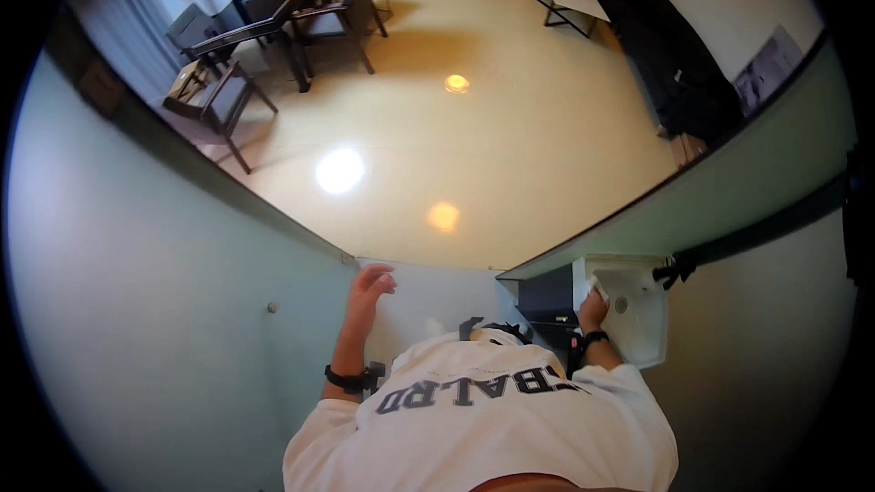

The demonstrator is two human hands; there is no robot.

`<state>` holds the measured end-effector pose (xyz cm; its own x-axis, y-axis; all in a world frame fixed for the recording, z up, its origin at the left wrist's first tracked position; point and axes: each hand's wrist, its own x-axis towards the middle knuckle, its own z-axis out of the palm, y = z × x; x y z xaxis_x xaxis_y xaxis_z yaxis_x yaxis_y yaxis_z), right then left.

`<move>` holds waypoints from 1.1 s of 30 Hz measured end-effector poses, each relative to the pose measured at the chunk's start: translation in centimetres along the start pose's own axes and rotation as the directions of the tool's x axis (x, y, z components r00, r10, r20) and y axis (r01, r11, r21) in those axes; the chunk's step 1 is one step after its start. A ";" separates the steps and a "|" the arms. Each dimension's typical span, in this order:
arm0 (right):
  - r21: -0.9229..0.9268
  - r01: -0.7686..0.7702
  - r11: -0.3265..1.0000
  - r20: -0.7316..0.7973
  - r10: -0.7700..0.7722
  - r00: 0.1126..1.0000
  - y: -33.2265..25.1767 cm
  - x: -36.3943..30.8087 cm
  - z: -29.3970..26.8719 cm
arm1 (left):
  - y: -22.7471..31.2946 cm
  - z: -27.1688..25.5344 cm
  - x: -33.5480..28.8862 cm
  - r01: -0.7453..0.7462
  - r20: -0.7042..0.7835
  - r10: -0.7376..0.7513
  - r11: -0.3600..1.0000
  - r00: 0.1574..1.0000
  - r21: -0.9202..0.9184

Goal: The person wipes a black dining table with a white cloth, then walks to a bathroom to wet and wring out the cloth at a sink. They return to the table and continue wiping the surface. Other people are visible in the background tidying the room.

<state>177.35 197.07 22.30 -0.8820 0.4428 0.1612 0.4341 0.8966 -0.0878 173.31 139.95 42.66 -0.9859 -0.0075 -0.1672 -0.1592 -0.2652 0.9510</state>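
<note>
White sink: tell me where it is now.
In the head view, the white sink is at the lower right, with the person's right hand at its left edge.

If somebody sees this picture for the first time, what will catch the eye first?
The eye probably falls first on the round white light reflection on the glossy cream floor, left of centre. Next comes the white basin with a round drain, lower right, the right hand at its left side.
</note>
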 end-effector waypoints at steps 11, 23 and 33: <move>0.145 0.033 0.989 -0.075 -0.022 0.997 -2.2 1.9 -1.8 | -0.1 6.0 3.3 0.043 0.314 -0.116 0.972 0.942 0.230; 0.838 -0.413 -0.356 0.466 0.074 0.882 0.7 2.9 -9.7 | -6.7 25.5 3.1 -0.291 0.726 -0.338 0.753 0.599 0.590; 0.793 -0.517 -0.324 0.497 -0.147 0.855 11.3 -1.0 -17.8 | -15.3 45.7 -1.6 -0.017 0.605 -0.540 0.738 0.585 0.675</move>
<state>186.40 206.89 38.64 -0.9091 0.2434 -0.3381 0.1696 -0.5251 -0.8340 175.00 188.12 40.27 -0.5216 0.7225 -0.4539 -0.1359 0.4549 0.8801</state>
